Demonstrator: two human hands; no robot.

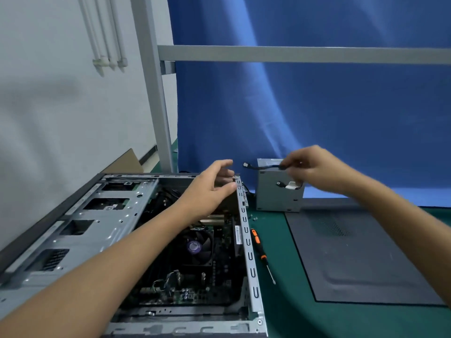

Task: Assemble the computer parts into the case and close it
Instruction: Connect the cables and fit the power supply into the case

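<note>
The case [249, 250] lies open on its side at the near left of the counter [283, 313], and inside it the motherboard [192, 295] with its cooler fan [197, 245] is already in place. The power supply [275, 197] is not yet inside; it stands upright on the counter just beyond the far right corner of the case. The right hand [313, 167] is above its top edge and its fingers pinch a black cable [259, 167] of this unit, the plug end hanging free to the left. The left hand [207, 191] is at the far right corner of the case, fingers loosely spread and, as far as I can see, gripping nothing. I judge that the step in hand is to prepare the power supply for mounting. The next move probably calls for gathering the loose cables, then lifting the unit and lowering it into the far corner without trapping a wire under it. A screwdriver [260, 247] and some small screws [253, 217] lie just right of the case, and the dark side panel [353, 252] lies flat further right, still waiting for the closing
</note>
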